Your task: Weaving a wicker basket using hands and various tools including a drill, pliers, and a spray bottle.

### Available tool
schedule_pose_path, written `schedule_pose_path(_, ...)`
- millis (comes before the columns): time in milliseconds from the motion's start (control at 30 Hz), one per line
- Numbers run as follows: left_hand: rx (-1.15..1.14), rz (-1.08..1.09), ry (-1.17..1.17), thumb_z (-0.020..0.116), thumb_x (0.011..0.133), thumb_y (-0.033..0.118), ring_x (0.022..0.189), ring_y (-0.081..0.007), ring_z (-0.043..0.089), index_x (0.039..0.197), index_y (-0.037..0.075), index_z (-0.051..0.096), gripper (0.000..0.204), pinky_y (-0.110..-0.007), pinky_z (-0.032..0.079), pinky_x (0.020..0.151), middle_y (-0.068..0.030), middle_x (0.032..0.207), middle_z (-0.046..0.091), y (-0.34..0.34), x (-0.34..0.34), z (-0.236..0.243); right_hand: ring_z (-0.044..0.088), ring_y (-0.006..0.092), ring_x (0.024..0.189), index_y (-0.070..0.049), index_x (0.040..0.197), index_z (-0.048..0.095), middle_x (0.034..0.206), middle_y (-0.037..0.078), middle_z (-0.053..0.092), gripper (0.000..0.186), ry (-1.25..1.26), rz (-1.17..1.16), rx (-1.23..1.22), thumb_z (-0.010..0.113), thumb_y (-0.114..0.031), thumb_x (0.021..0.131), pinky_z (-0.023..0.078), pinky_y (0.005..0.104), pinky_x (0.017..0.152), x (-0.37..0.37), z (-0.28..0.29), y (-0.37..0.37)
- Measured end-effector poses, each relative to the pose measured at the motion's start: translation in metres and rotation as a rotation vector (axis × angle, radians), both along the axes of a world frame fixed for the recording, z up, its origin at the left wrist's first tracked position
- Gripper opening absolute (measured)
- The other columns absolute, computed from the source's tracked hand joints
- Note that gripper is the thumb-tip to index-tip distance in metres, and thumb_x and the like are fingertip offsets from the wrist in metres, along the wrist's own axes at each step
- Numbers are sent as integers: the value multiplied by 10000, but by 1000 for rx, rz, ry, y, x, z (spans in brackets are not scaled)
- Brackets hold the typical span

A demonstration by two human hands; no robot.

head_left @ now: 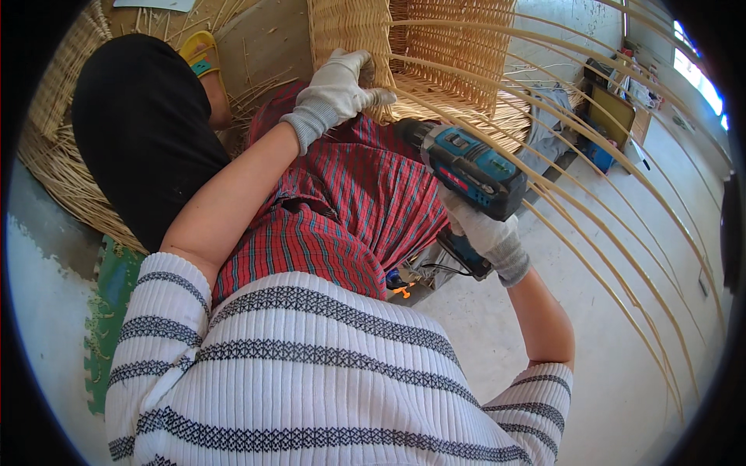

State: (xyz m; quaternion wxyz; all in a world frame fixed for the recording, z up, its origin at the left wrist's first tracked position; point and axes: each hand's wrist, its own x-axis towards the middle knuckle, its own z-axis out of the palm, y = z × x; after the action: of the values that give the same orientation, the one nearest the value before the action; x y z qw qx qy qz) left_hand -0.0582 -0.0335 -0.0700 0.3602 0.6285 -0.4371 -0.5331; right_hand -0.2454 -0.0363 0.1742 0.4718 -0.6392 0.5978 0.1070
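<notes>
My left hand (334,89), in a pale knitted work glove, is closed around the lower edge of a woven wicker basket (350,35). Its thumb points right along the weave. My right hand (489,233), gloved too, grips a blue and black cordless drill (474,167) by its handle. The drill's dark chuck points up and left toward the basket's lower corner, a little below my left thumb. I cannot make out a bit in the chuck. Long, loose canes (575,122) sweep from the basket out to the right, passing over and beside the drill.
A red plaid cloth (311,248) covers my lap. More wickerwork (74,186) stands at the left, by a dark-clothed knee (140,132) and a yellow slipper (203,50). A green mat (116,311) lies lower left. Boxes and a blue container (597,155) stand at the far right.
</notes>
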Motion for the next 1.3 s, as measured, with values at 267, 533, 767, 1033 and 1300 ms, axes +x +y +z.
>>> schedule_pose_path(267,-64,36,-100,853,640,563,1207,-428,531,1319,-2,529,940,-424,454,1029,-301,1303,534,0,-6,11,518,92,480,-50,1014,651,642,-1,576,213,80,-156,151,736,-195,884,404,265,445,21,25,-5)
schedule_pose_path(533,-76,79,-239,847,673,545,1183,-424,536,1247,-47,543,879,-435,431,1022,-290,1246,557,6,-15,9,641,123,812,-42,1226,672,991,49,694,361,-237,-191,-43,742,-110,879,507,281,699,-64,113,69)
schedule_pose_path(767,59,-270,-397,925,572,317,1320,-421,432,1482,125,320,1110,-469,412,1072,-245,1467,348,60,-23,43,691,283,1014,-79,1155,717,1129,82,716,365,-139,70,-380,806,-117,803,522,373,898,-112,62,167)
schedule_pose_path(1033,-11,-695,-12,621,945,317,1012,-331,660,1179,53,615,353,-435,539,919,-224,1156,633,124,-60,115,708,191,972,-35,1324,553,1084,122,715,608,-330,-342,-436,758,-19,751,540,293,849,-135,-2,251)
schedule_pose_path(1300,869,-1003,976,325,944,694,1148,-376,621,1436,31,385,828,-544,519,966,-205,1305,587,198,-179,153,596,314,1221,-25,1429,451,1263,209,633,664,-565,-1075,-485,603,-400,903,441,364,1030,-167,-40,329)
